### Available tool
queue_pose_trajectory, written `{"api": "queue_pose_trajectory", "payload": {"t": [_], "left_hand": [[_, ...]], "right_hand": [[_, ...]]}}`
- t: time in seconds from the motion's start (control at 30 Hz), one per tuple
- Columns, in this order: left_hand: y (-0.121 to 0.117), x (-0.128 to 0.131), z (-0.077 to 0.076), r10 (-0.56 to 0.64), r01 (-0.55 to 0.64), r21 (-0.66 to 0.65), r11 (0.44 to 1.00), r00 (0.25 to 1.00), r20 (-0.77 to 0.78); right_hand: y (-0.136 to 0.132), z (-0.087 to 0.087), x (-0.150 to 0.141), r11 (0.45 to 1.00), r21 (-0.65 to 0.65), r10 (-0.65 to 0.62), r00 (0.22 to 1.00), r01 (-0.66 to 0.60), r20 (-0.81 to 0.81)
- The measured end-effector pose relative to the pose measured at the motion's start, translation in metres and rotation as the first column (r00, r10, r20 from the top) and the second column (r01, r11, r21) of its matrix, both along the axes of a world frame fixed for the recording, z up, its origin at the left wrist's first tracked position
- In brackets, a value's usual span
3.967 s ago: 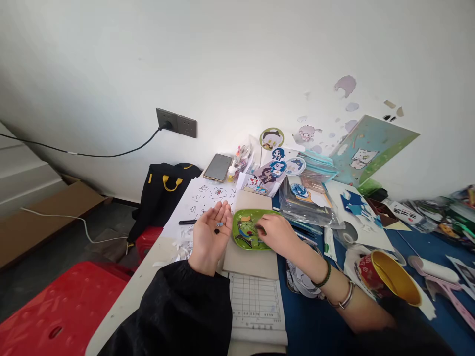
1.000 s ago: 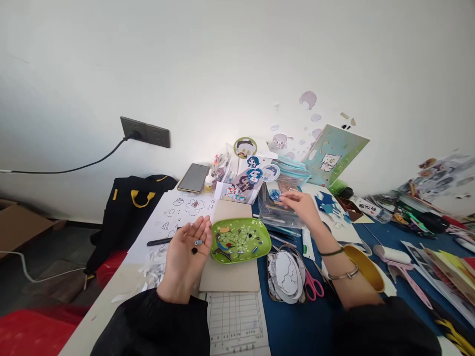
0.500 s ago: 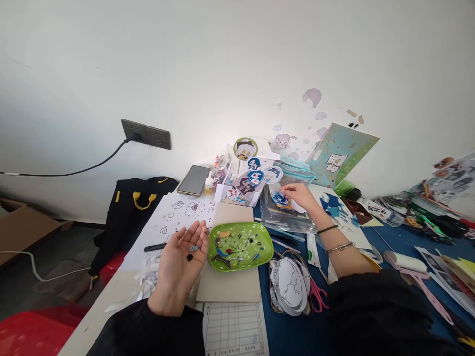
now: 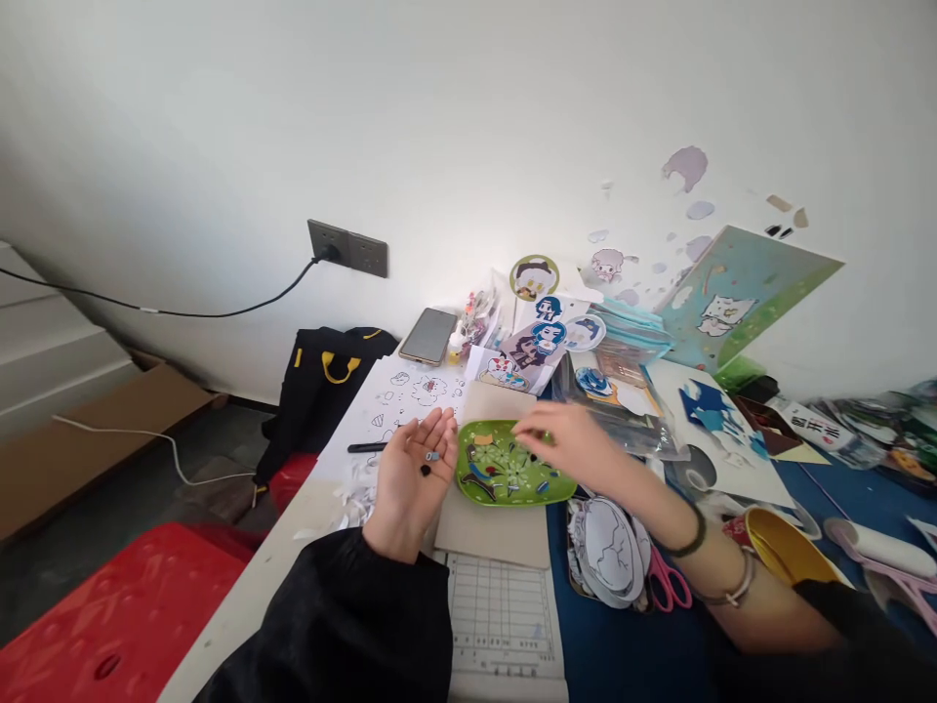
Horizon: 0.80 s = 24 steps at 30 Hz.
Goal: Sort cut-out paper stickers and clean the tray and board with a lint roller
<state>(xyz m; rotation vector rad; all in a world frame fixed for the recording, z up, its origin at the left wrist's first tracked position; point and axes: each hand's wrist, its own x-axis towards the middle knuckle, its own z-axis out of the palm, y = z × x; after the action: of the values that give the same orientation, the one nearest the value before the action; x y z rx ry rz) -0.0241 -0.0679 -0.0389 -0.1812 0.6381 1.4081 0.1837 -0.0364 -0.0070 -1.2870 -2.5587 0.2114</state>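
Note:
My left hand (image 4: 410, 480) lies palm up beside a green tray (image 4: 556, 489), its fingers apart. Two tiny paper pieces (image 4: 429, 462) rest on the palm, one black and one light blue. The tray holds several small coloured cut-outs and sits on a brown card (image 4: 492, 532). My right hand (image 4: 569, 444) hovers blurred over the tray's far right part, fingers bent downward. Whether it pinches a piece cannot be seen.
A printed sheet of line drawings (image 4: 410, 391) and a black pen (image 4: 366, 447) lie left of the tray. A phone (image 4: 428, 335), sticker cards (image 4: 534, 337), plastic bags (image 4: 622, 391), pink scissors (image 4: 670, 586), a red-and-gold cup (image 4: 780, 542) and a black bag (image 4: 322, 381) surround it. A red stool (image 4: 109, 615) stands at lower left.
My right hand has come back from the plastic bags at the far side to above the green tray. My left hand stays palm up with the two pieces. The view swung left.

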Motion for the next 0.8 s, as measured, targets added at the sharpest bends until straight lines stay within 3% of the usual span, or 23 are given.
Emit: {"api": "queue_pose_trajectory", "payload": {"t": [0.07,0.23,0.53,0.8], "left_hand": [[0.000,0.000,-0.002,0.002,-0.002,0.011,1.000,1.000,0.003],[0.000,-0.001,-0.003,0.001,-0.001,0.012,1.000,1.000,0.010],[-0.002,-0.001,0.002,-0.006,0.005,0.009,1.000,1.000,0.026],[-0.002,-0.001,0.000,-0.019,0.019,0.023,1.000,1.000,0.009]], "right_hand": [[-0.008,-0.017,-0.024,0.995,0.037,0.083,0.984,-0.089,0.155],[0.002,-0.044,-0.042,0.986,0.134,0.055,0.958,-0.095,0.280],[0.011,-0.053,-0.037,0.964,0.181,0.116,0.921,-0.194,0.372],[0.013,-0.055,-0.034,0.984,0.169,0.022,0.977,-0.059,0.213]]}}
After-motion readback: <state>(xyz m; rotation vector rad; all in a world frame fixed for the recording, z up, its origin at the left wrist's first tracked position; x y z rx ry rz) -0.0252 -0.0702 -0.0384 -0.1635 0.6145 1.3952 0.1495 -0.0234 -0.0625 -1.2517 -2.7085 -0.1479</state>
